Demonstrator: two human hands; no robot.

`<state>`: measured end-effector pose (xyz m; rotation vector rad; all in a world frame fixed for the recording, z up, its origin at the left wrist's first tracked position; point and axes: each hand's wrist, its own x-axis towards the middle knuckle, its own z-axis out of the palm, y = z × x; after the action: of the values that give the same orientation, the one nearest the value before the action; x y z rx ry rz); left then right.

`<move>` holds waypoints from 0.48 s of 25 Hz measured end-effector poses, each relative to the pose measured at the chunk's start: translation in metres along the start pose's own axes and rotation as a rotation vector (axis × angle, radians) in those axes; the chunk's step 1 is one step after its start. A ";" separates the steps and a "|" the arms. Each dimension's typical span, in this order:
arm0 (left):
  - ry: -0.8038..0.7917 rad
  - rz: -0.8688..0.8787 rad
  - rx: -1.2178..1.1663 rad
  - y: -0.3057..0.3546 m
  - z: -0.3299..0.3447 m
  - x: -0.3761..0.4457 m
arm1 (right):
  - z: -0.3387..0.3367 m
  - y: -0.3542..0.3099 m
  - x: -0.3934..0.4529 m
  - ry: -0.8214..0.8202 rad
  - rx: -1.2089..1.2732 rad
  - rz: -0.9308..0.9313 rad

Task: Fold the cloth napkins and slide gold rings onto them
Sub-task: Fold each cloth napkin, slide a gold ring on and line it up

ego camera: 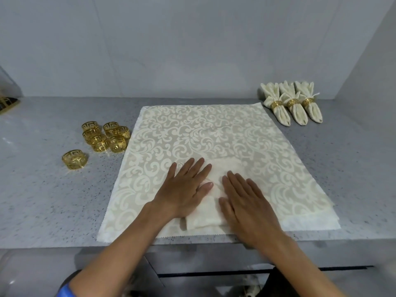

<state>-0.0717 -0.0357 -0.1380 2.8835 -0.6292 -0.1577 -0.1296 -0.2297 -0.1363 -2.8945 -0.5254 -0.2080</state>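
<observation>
Cream cloth fills the middle of my view: a folded napkin lies near the front edge of the speckled grey counter, on top of a larger damask cloth spread flat beneath it. My left hand is pressed flat on the napkin's left part, fingers straight and slightly spread, palm down, gripping nothing. My right hand lies flat on its right part in the same way, fingers extended and close together, also holding nothing. The two hands sit just beside each other, with a strip of the folded napkin showing between them and its near corner poking out below my left wrist.

Further out on the left, a single gold ring stands apart on the counter. Behind it is a cluster of gold rings, touching one another and just beside the damask cloth's left edge.

At the far right, near the wall, three finished napkins lie side by side, each gathered through a gold ring with the fanned end toward the wall. They are well apart from my hands.
</observation>
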 end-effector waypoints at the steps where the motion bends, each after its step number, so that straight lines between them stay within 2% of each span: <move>1: 0.010 -0.003 -0.006 -0.001 -0.001 0.000 | 0.002 0.000 -0.005 0.096 0.008 -0.010; 3: -0.001 -0.007 -0.011 -0.001 -0.003 0.000 | 0.002 0.001 -0.010 0.242 0.028 -0.032; 5: 0.010 0.011 -0.012 0.001 -0.006 -0.001 | -0.002 0.003 -0.013 0.266 0.038 -0.028; 9: 0.325 0.247 -0.061 0.004 -0.021 -0.031 | 0.001 0.013 -0.014 0.235 0.113 -0.001; 12: 0.240 0.353 -0.032 -0.009 -0.021 -0.060 | 0.002 0.019 -0.011 0.217 0.182 0.028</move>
<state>-0.1197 0.0007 -0.1153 2.6477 -1.0556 0.2210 -0.1329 -0.2501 -0.1432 -2.6593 -0.4398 -0.4403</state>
